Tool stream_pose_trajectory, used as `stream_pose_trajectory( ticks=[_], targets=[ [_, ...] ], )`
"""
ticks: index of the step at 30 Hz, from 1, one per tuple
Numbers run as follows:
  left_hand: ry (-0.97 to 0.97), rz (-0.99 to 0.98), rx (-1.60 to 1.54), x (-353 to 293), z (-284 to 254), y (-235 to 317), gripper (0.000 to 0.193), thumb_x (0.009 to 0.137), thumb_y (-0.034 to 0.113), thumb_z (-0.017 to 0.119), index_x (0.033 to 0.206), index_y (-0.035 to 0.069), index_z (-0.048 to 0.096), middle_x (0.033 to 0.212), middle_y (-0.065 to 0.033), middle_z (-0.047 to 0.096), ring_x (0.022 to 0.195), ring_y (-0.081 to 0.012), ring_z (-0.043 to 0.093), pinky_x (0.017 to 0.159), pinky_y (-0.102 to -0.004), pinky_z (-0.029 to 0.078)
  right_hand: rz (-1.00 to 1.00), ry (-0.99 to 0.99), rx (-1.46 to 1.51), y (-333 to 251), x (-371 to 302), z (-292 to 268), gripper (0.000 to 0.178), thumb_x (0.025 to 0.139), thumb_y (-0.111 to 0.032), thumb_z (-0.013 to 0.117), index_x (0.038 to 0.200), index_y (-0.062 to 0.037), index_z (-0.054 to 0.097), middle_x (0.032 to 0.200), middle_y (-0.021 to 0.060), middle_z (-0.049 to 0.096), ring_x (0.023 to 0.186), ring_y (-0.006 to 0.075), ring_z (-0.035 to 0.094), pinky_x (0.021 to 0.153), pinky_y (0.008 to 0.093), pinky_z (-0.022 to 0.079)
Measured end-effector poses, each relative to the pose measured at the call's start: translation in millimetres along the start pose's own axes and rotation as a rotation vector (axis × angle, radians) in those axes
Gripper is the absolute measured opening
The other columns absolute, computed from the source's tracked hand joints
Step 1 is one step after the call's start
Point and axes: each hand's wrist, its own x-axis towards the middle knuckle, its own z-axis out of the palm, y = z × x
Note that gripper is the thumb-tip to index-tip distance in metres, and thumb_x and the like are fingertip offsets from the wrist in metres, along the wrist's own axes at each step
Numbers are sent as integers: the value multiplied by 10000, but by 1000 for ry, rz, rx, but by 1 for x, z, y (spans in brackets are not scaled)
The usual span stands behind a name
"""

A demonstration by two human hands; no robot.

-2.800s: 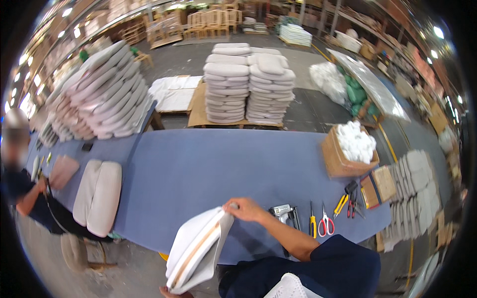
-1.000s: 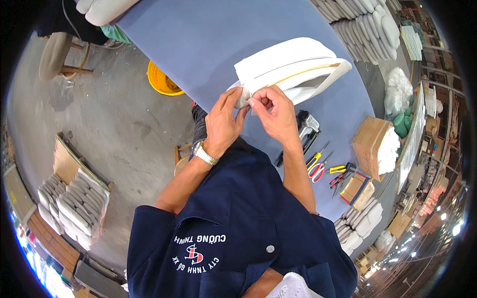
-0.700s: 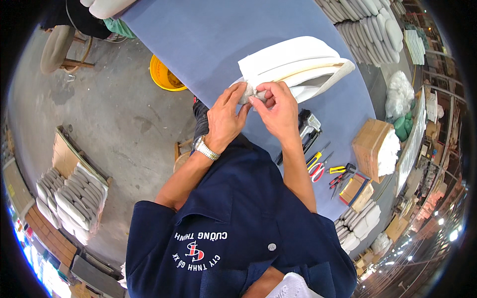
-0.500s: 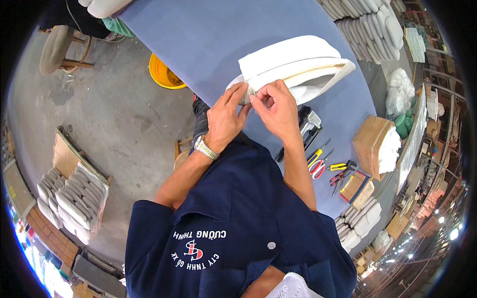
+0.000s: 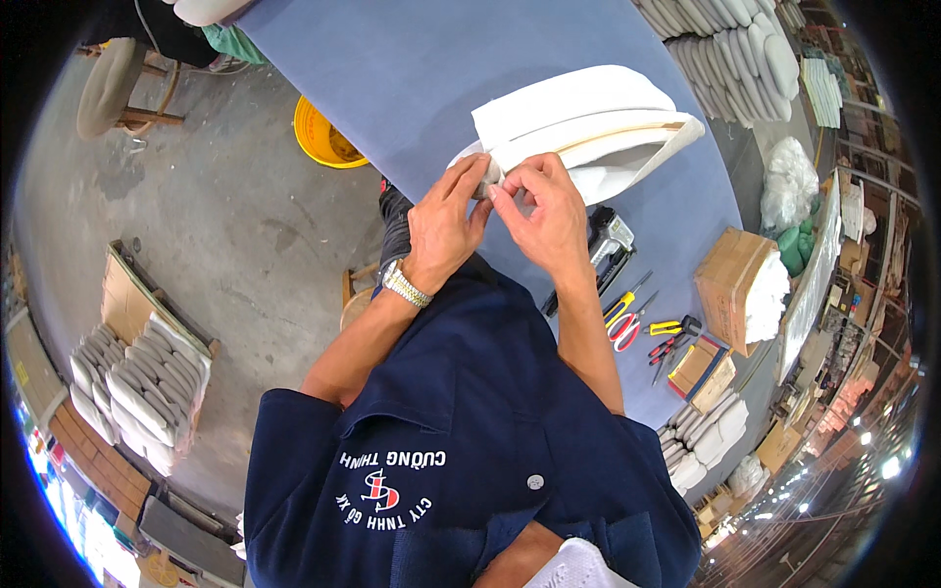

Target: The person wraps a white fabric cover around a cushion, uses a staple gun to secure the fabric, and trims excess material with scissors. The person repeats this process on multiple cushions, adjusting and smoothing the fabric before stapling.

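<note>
On the blue-grey table (image 5: 421, 73) lies a white padded piece (image 5: 578, 103), curved, with loose fabric edges and a thin tan strip along its opening. Both hands meet at its near left corner, where greyish fabric is bunched. My left hand (image 5: 446, 220), with a metal watch on its wrist, is closed on that fabric from the left side. Facing it, my right hand (image 5: 544, 211) pinches the same fabric between thumb and bent fingers. The fingertips partly hide the gripped spot.
Right of my forearm lie a staple gun (image 5: 613, 240), a yellow-handled screwdriver (image 5: 622, 306), red-handled scissors (image 5: 624, 333) and pliers (image 5: 667, 328). A cardboard box (image 5: 730, 284) stands at the right edge. Stacked grey cushions (image 5: 740, 69) rise beyond it. A yellow bucket (image 5: 319, 137) sits on the floor at left.
Both hands stay at the same corner of the white piece. The fingers have shifted only slightly, and the whole view has moved a little.
</note>
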Motion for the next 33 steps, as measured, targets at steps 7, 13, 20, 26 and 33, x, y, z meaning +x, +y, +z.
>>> stream_pose_trajectory(
  ticks=[7, 13, 20, 26, 33],
  targets=[
    [-7, -9, 9, 1, -2, 1, 578, 782, 89, 836, 1329, 104, 651, 1310, -89, 689, 1089, -311, 717, 841, -384, 607, 114, -2, 71, -4, 5, 2, 212, 847, -121, 798, 993, -54, 660, 873, 61, 682, 612, 195, 593, 600, 348, 508],
    [-24, -36, -13, 3, -5, 5, 559, 791, 65, 828, 1324, 82, 661, 1316, -98, 689, 1129, -302, 701, 900, -376, 590, 170, 51, 92, 1, 1, 5, 192, 893, -133, 788, 1009, -26, 679, 731, 25, 641, 575, 102, 511, 564, 275, 451],
    [14, 61, 79, 13, -3, 3, 582, 775, 53, 821, 1333, 81, 655, 1301, -90, 690, 1053, -304, 689, 856, -392, 586, 21, 55, -12, 0, 11, 8, 228, 972, -208, 713, 853, -30, 636, 750, 101, 608, 655, 245, 601, 612, 384, 483],
    [-126, 56, 109, 28, -16, 5, 575, 787, 53, 804, 1342, 77, 653, 1297, -82, 697, 991, -315, 689, 820, -398, 583, -35, 71, 210, 20, 20, 14, 265, 1003, -156, 680, 823, 2, 567, 741, 69, 539, 633, 148, 470, 594, 309, 412],
    [-188, 100, 85, 38, -25, -5, 513, 831, 82, 770, 1334, 74, 668, 1305, -80, 707, 943, -306, 697, 799, -389, 585, -63, 25, 337, 28, 26, 18, 254, 988, -116, 675, 793, -3, 558, 752, 72, 567, 622, 160, 513, 578, 309, 440]
  ],
)
